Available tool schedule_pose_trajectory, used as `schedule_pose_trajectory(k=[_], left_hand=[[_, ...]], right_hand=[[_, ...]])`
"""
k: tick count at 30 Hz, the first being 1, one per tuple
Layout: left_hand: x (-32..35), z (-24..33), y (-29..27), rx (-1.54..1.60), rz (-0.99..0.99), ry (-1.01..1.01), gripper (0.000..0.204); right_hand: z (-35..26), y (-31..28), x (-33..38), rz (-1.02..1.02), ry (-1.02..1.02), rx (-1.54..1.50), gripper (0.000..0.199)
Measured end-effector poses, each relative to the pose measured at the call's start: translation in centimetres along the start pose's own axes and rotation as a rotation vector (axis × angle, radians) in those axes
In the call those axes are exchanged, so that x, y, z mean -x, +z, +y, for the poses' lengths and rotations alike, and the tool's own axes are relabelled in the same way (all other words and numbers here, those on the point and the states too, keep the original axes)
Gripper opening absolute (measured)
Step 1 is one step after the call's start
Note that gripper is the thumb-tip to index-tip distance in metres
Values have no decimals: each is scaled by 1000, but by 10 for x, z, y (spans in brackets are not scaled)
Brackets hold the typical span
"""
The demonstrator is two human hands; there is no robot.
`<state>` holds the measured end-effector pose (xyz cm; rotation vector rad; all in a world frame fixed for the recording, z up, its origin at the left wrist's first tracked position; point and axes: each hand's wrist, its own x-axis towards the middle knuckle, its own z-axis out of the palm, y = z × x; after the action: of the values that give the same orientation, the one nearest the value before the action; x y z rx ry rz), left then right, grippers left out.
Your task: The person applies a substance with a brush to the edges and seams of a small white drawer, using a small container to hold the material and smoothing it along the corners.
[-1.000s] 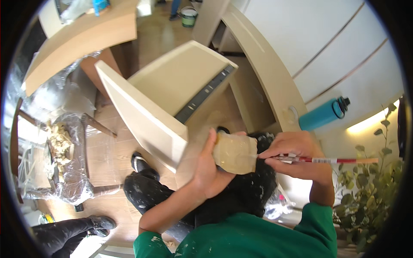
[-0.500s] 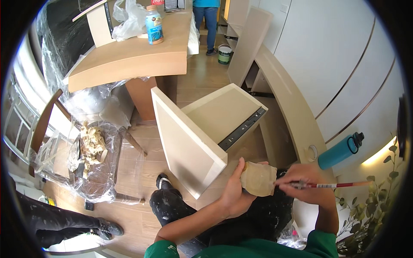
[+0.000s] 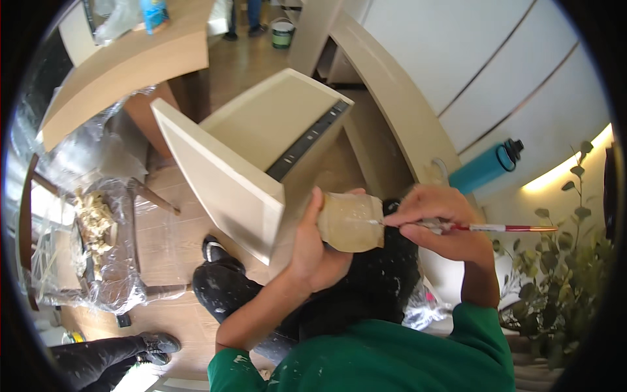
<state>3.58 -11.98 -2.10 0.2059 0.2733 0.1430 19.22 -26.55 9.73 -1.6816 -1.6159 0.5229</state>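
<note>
My left hand is wrapped around a squarish, beige, cup-like piece, its thumb along the left side. Whether the piece is hollow is hard to tell. Between the fingers of my right hand is a slim paintbrush with a red handle that points right. The brush's working end reaches the right part of the beige piece; its tip is blurred. Just beyond my hands stands a tilted, cream drawer with a black slide rail on its side.
A teal bottle and a tape roll rest on the curved ledge at right, above a leafy plant. Plastic covers a chair at left. A wooden desk stands farther back. Another person's shoes show at lower left.
The view has shifted, so the drawer, desk and bottle now appear farther left and higher. My hands still hold the beige piece and the paintbrush close together.
</note>
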Motion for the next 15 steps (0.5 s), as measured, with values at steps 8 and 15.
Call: schedule_pose_trajectory(k=[8, 15], left_hand=[[-3, -4, 0, -61, -39, -24, 76], [-3, -1, 0, -30, -35, -20, 75]], right_hand=[[15, 18, 1, 115, 147, -37, 13], [11, 8, 5, 14, 177, 30, 11]])
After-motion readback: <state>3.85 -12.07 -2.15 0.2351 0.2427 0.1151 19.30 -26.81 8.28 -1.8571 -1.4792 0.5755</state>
